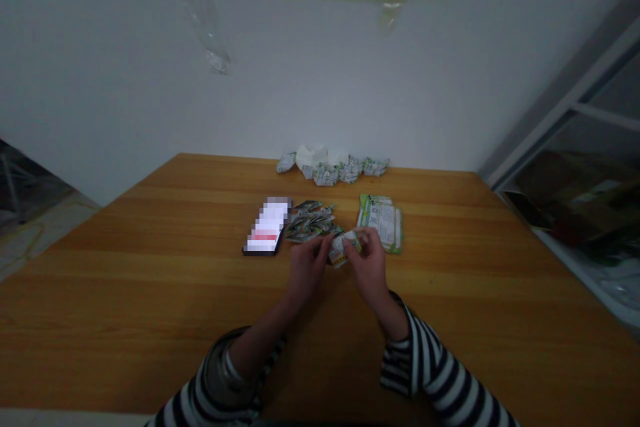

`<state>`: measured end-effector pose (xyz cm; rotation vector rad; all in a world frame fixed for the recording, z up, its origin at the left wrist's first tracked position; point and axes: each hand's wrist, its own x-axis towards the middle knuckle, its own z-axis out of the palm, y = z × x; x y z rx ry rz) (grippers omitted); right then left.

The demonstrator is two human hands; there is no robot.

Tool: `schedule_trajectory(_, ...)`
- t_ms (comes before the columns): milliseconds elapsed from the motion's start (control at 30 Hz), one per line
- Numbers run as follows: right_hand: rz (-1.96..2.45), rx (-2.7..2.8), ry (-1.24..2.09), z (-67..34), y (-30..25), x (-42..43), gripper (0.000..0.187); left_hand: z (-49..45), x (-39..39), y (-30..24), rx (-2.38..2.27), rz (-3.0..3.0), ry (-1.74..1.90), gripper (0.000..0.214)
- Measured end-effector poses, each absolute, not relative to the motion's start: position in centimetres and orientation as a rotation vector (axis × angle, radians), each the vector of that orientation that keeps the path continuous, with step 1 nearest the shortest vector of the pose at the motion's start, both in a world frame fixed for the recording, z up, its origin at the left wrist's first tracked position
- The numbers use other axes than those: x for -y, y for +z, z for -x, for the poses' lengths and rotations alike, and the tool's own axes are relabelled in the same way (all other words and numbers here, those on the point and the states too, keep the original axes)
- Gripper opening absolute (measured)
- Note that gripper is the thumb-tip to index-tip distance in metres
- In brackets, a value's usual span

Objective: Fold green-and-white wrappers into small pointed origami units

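Over the middle of the wooden table point(150, 293), my left hand point(307, 270) and my right hand point(371, 260) are close together. Both pinch a small folded printed paper piece point(344, 247) between their fingertips. Just beyond the hands lies a loose pile of small folded printed pieces point(311, 220). A flat stack of green-and-white printed sheets point(381, 221) lies to the right of that pile. Both sleeves are striped black and white.
A phone point(269, 227) with a lit screen lies left of the pile. A row of larger folded paper shapes point(333, 165) sits at the table's far edge by the white wall. A glass-fronted frame point(575, 167) stands at the right.
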<state>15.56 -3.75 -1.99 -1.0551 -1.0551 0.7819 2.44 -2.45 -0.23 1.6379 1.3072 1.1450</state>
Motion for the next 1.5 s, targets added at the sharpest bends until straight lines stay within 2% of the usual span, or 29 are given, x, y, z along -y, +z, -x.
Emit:
schedule_trajectory(67, 0.962, 0.935, 0.965, -15.5, -2.0, 3.5, 0.049, -2.4, 2.5, -0.1, -1.324, -1.676, 1.135, 0.042)
schedule_trajectory(133, 0.928, 0.872, 1.080, -15.6, -1.9, 3.4, 0.062, -2.4, 2.5, -0.1, -1.335, -1.705, 1.125, 0.040)
schedule_trajectory(300, 0.943, 0.852, 1.107, -16.0, -1.8, 3.4, 0.056, -2.4, 2.1, -0.2, -1.253, -1.739, 1.049, 0.040)
schedule_trajectory(567, 1.006, 1.158, 1.097, -16.5, -1.7, 3.2, 0.046, -2.3, 2.4, 0.0, -1.288, -1.786, 0.999, 0.038)
schedule_trajectory(667, 0.994, 1.168, 1.163, -16.6, -1.3, 3.4, 0.049, -2.3, 2.6, 0.0, -1.250, -1.746, 1.021, 0.038)
schedule_trajectory(833, 0.952, 1.140, 1.168, -16.4, -1.0, 3.6, 0.068, -2.1, 2.3, 0.4, -1.279, -1.636, 1.093, 0.039)
schedule_trajectory(1000, 0.962, 1.115, 1.213, -16.5, -1.0, 3.9, 0.050, -1.6, 1.6, 0.7, -1.241, -1.758, 1.030, 0.036)
schedule_trajectory(1200, 0.950, 1.089, 1.332, -17.1, -1.2, 3.6, 0.057, -1.3, 1.2, 0.4, -1.063, -1.701, 0.867, 0.038)
schedule_trajectory(1400, 0.899, 0.929, 1.368, -16.4, -1.4, 3.8, 0.055, -2.0, 1.8, -0.3, -1.036, -1.502, 0.913, 0.042)
schedule_trajectory(1500, 0.853, 0.758, 1.438, -16.6, -1.1, 3.8, 0.056, -1.8, 1.5, -0.7, -0.908, -1.526, 0.948, 0.036)
